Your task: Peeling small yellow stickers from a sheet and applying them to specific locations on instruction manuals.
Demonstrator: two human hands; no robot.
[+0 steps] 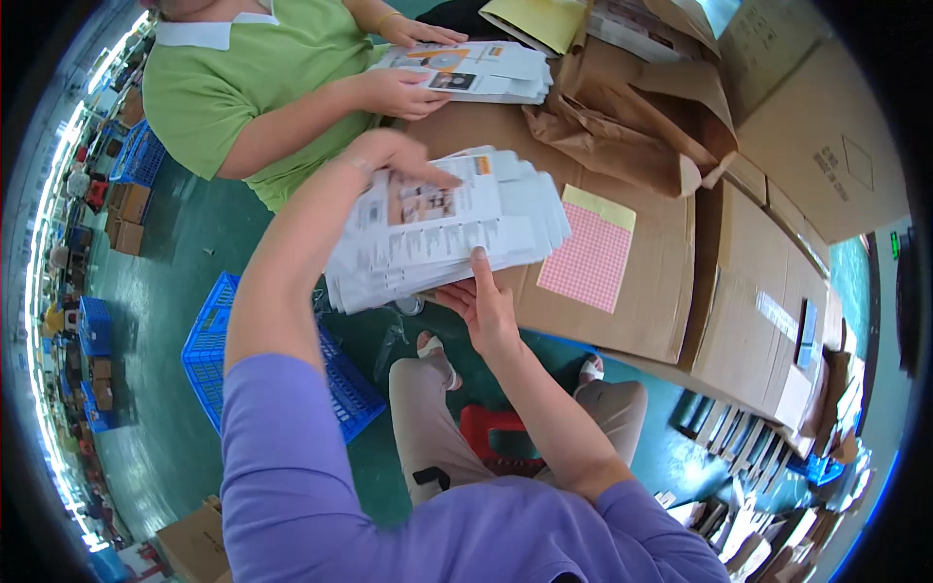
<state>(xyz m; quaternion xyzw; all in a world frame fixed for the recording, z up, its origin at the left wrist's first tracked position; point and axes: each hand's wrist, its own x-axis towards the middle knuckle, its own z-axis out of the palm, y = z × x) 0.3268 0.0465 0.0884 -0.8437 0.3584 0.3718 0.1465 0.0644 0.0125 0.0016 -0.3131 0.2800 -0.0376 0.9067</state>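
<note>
Nearest is the purple shirt [486, 534] of the person at work, both bare forearms reaching away from its sleeves. The right hand [491, 309] is partly closed at the near edge of a stack [437, 228] of flat white printed packs, thumb on top, fingers below the rim. The left hand [394, 155] is bent over the stack's far left part, one finger stretched across the print; it is blurred, so from here I can't tell whether it grips anything. The stack is fanned at its right end and reaches past the edge of a carton [641, 301]. On that carton, just right of the stack, lies a pink checked sheet [588, 253]. Lower down are a red stool [476, 428] and a blue basket [206, 340]. Across the carton, a co-worker in green [282, 87] has both hands on a second stack [496, 68], beside crumpled brown paper [622, 126].
</note>
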